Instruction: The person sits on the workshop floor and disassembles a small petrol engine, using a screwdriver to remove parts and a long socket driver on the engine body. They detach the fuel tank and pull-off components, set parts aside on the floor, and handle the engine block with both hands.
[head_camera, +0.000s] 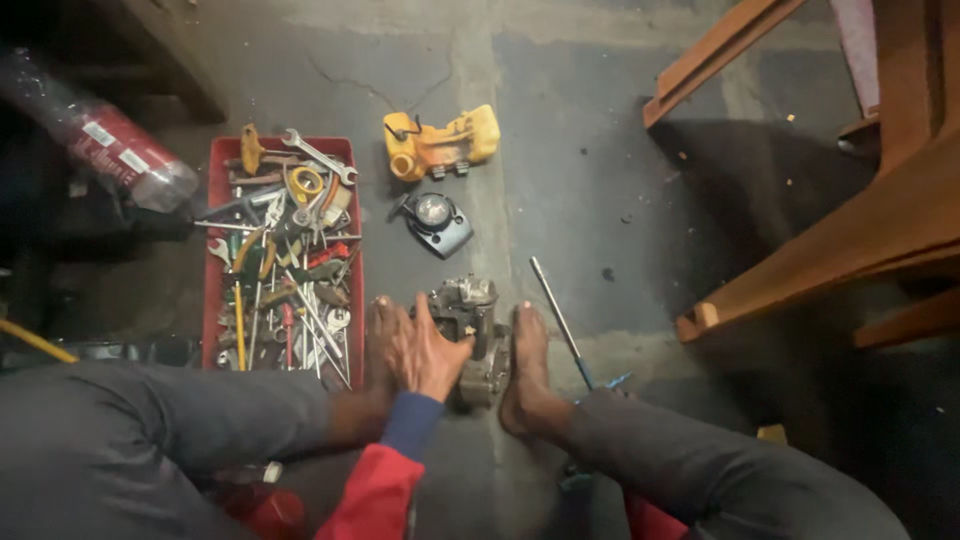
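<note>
I sit on the concrete floor with both bare feet either side of a small grey engine block (470, 310). My left hand (422, 350), in a red sleeve with a blue cuff, lies flat against the engine's left side. Its fingers are stretched forward and the thumb touches the metal. My left foot (380, 335) presses in beside that hand, and my right foot (527, 365) rests against the engine's right side. My right hand is out of view.
A red tray (214, 250) full of wrenches, pliers and screwdrivers sits to the left. Beyond the engine lie a yellow fuel tank (440, 145) and a black starter cover (437, 222). A long screwdriver (560, 322) lies at the right, near wooden furniture (880, 220). A plastic bottle (120, 150) is far left.
</note>
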